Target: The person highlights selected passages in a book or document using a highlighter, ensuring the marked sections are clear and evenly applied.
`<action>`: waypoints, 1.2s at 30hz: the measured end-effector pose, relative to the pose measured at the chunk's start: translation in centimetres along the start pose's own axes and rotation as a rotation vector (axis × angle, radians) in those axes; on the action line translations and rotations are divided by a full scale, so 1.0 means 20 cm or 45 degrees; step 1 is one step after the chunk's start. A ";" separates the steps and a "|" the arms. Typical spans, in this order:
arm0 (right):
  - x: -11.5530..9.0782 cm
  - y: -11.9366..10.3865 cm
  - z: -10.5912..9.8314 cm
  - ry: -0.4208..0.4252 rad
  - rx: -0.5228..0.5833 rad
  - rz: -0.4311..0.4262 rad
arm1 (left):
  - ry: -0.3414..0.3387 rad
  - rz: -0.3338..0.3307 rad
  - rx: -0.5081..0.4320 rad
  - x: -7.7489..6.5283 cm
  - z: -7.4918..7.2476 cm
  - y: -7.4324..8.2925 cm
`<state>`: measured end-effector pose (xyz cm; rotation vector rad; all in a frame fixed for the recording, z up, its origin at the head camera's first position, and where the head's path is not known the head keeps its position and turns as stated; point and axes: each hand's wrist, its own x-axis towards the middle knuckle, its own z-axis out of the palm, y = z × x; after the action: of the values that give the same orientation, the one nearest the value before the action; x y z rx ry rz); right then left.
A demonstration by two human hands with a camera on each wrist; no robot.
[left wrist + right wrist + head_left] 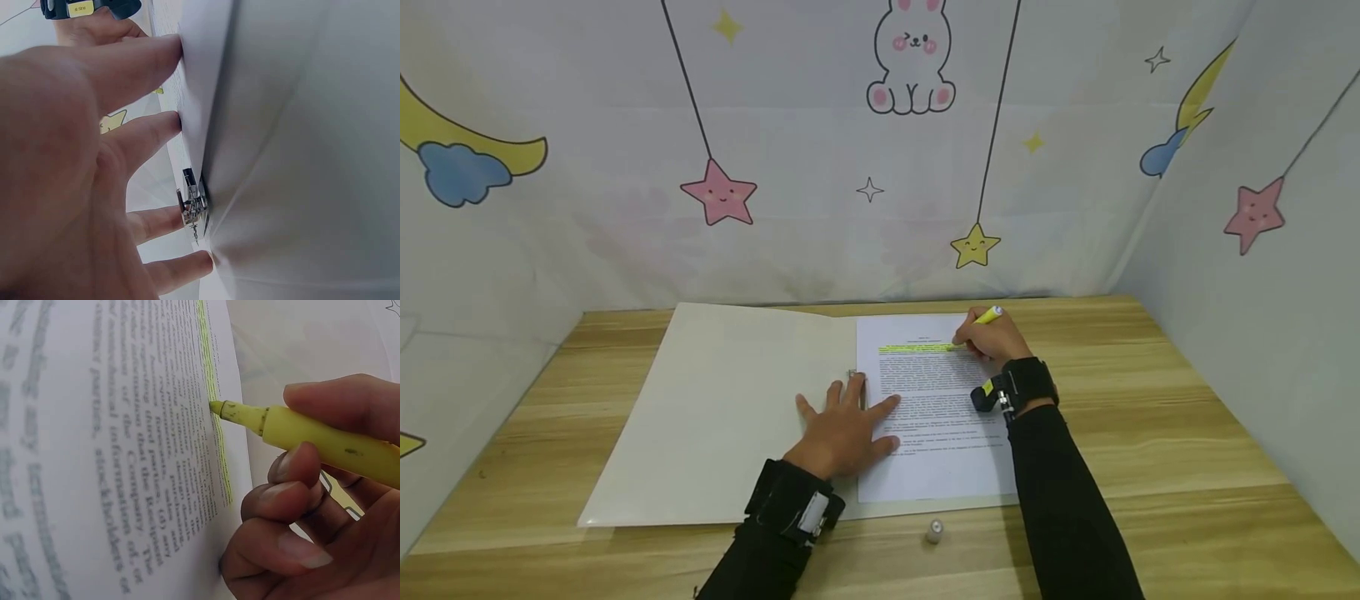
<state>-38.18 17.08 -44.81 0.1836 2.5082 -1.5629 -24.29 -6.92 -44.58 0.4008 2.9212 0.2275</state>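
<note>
Between thumb and fingers, my right hand (pixel 994 337) pinches a yellow highlighter (pixel 331 442), uncapped, its tip right at the text. Yellow strokes (pixel 209 375) run along the top lines of the printed sheet (pixel 936 471), which lies on the right side of an open white folder (pixel 722 417). My left hand (pixel 842 429) rests with fingers spread across the folder's middle and the sheet's left edge. Two of its fingertips press on the paper in the left wrist view. A metal clip (pixel 194 203) at the fold is near its fingers, partly hidden by them in the head view.
A small grey-ended cap (pixel 934 531) stands on the wooden table (pixel 1187 467) in front of the folder. A white curtain (pixel 805 142) with cartoon stars and a rabbit hangs behind the table and at its sides. Both wrists wear black camera straps.
</note>
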 end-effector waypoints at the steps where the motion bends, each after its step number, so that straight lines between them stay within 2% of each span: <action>1: 0.00 0.00 0.00 0.002 -0.005 0.002 | -0.002 0.000 -0.002 0.00 0.00 0.00; 4: 0.01 0.01 -0.01 0.012 -0.005 0.018 | -0.006 -0.003 -0.009 0.00 0.00 0.00; 14: 0.00 0.01 -0.03 -0.010 0.015 -0.031 | 0.000 0.004 -0.013 0.01 0.01 -0.02; 18: 0.00 0.02 -0.04 -0.003 0.052 -0.016 | 0.002 0.007 -0.015 0.01 0.00 -0.02; 36: 0.00 0.03 -0.08 0.003 0.051 0.051 | -0.001 0.009 -0.009 0.02 0.00 -0.02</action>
<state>-38.26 18.75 -44.71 0.2399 2.4607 -1.5996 -24.76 -7.22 -44.74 0.4097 2.9181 0.2380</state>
